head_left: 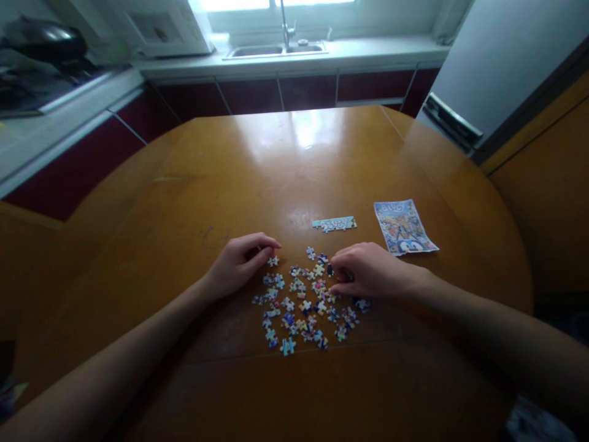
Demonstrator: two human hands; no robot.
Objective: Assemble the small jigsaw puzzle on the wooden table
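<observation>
Many small loose jigsaw pieces lie in a pile on the wooden table, between and in front of my hands. At the pile's upper left, my left hand rests with loosely bent fingers, its thumb beside a pale jigsaw piece; nothing shows between the fingertips. My right hand is over the pile's right side, fingers curled and thumb apart from the index finger. A dark piece lies at its fingertips, and the palm is hidden. Beyond the pile is a joined strip of puzzle with pale blue lettering.
A creased picture sheet with a penguin lies right of the strip. The rounded wooden table reaches towards a counter with a sink. A stove with a dark pan stands left, a fridge right.
</observation>
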